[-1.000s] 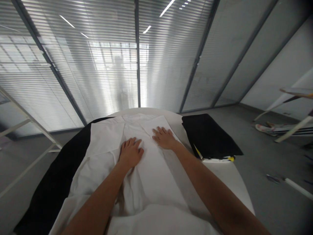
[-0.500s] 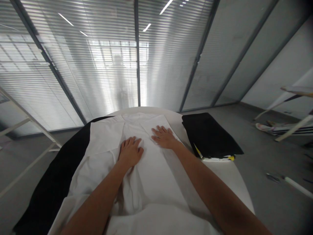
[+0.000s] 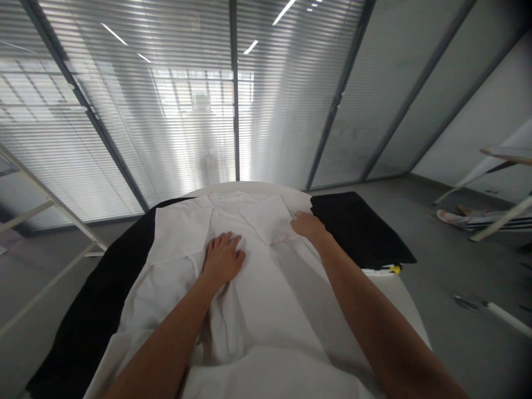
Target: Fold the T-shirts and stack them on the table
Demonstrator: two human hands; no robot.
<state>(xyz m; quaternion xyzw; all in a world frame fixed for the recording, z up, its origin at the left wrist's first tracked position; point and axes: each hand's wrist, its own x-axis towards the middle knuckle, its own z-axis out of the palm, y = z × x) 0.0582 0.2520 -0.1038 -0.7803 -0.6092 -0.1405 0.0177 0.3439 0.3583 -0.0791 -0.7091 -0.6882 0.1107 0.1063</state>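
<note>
A white shirt [image 3: 260, 288] lies spread over the round table, its neckline toward the far edge. My left hand [image 3: 223, 257] rests palm down near its middle, fingers spread, holding nothing. At the shirt's right edge, beside the folded-over flap [image 3: 268, 219], is my right hand [image 3: 308, 224]. Its fingers are curled closed on the shirt's edge, and the fingertips are partly hidden. A stack of folded black cloth [image 3: 359, 230] sits just right of that hand.
Black fabric [image 3: 83, 299] drapes over the left side of the table [image 3: 401, 299]. Glass partitions with blinds [image 3: 274, 127] stand beyond it. A white metal frame [image 3: 50, 199] is at left. Pliers-like tool [image 3: 465, 303] and a white tube [image 3: 507, 318] lie on the floor at right.
My right hand has moved right from lying flat on the shirt to its right edge, and its fingers have closed. My left hand has stayed in place.
</note>
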